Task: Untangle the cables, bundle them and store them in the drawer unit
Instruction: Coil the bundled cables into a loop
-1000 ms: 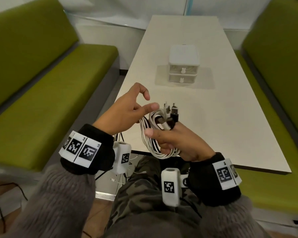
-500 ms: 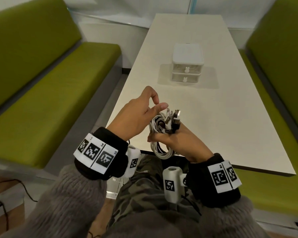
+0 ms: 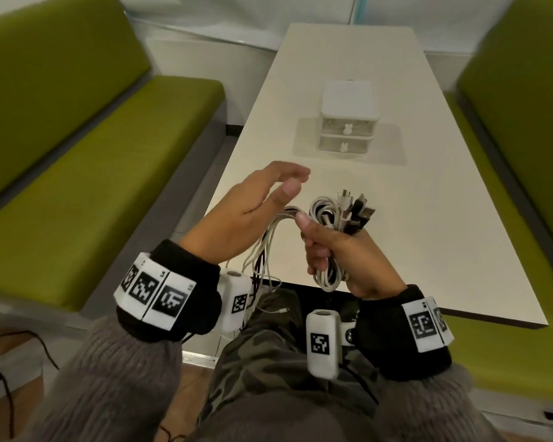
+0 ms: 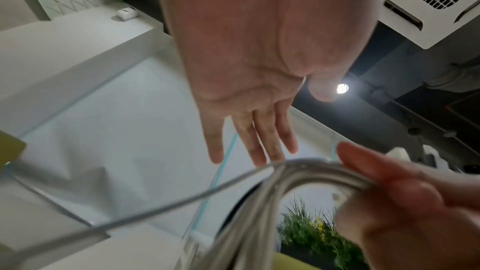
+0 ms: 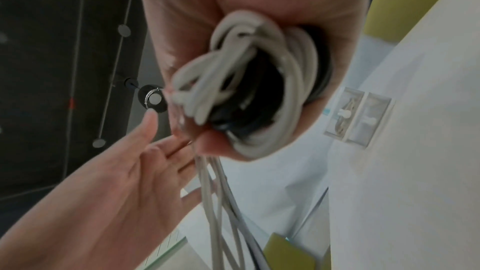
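My right hand (image 3: 329,247) grips a coiled bundle of white and black cables (image 3: 328,215) over the table's near edge, with the plugs (image 3: 355,208) sticking up above the fist. In the right wrist view the coil (image 5: 246,81) fills the fist. Loose strands (image 3: 264,247) run from the bundle leftward under my left hand (image 3: 292,181) and hang down toward my lap. The left hand is open beside the bundle with straight fingers (image 4: 259,139). The white two-drawer unit (image 3: 348,122) stands further back on the table, both drawers shut.
The long white table (image 3: 428,218) runs away from me. Green benches (image 3: 93,186) flank it on both sides. Black cords (image 3: 0,362) lie on the floor at the left. A camouflage-clad leg (image 3: 268,362) is under my hands.
My left hand has gone from curled fingers at the plugs to a flat, open palm. Both hands with the bundle have moved forward, further over the table edge.
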Motion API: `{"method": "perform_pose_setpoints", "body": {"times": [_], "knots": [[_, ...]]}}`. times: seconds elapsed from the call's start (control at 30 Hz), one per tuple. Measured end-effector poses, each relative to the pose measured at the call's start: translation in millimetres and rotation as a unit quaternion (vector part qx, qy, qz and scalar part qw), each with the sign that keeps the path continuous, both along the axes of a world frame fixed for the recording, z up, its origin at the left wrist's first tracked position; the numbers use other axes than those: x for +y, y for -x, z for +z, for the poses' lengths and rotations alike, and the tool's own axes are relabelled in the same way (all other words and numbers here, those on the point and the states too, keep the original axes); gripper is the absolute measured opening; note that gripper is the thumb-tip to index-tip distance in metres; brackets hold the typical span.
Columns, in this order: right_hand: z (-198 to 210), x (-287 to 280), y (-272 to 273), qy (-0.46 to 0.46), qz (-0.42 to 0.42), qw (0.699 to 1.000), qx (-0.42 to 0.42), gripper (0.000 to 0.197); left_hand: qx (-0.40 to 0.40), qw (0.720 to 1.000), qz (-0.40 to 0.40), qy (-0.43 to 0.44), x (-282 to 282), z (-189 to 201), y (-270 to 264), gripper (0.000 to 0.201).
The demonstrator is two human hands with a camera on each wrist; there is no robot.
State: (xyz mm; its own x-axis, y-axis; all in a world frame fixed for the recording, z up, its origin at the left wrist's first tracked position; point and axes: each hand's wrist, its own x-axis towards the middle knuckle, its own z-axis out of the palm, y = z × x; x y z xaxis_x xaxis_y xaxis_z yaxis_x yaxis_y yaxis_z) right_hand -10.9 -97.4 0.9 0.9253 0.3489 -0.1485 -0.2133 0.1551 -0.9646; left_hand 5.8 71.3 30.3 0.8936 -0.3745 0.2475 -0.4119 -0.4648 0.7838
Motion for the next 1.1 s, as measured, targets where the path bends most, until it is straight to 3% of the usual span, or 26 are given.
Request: {"method": "perform_pose_setpoints", "body": {"times": [0.1,0.2,0.4,0.63,0.73,0.9,1.0,1.1], "knots": [[1.4,-3.3,-0.6,-0.007,-0.001,1.000,-0.007,0.037,0.030,0.998,-0.029,0.050,-14.5,-25.1,9.2,0.037],[4.2,-4.1,0.7,-0.004,-0.015,1.000,0.009,0.037,0.052,0.989,-0.009,0.139,-23.7,-45.7,14.0,0.030],[7.4,-8.7,0.2,-0.060,-0.079,0.995,0.021,0.034,0.081,0.984,-0.021,0.158,-17.6,-62.1,14.1,0.026],[14.4,-15.3,-2.1,-0.113,-0.123,0.986,-0.015,0.030,0.097,0.995,0.018,0.025,30.1,-90.6,22.8,0.033],[3.1,3.2,-0.7,-0.093,-0.098,0.991,0.004,0.030,0.131,0.991,0.036,-0.005,58.5,-89.1,18.4,0.038],[-10.7,22.0,-6.0,-0.080,-0.035,0.996,0.011,0.030,0.216,0.970,0.066,-0.087,116.5,-62.8,12.2,0.062],[-16.0,32.0,-10.8,-0.081,-0.018,0.996,0.018,0.029,0.189,0.960,0.090,-0.188,130.2,-35.2,-14.4,0.041],[-15.6,29.8,-20.7,-0.105,-0.045,0.993,0.035,0.027,0.058,0.958,0.124,-0.252,115.5,-4.0,-53.3,0.017]]}}
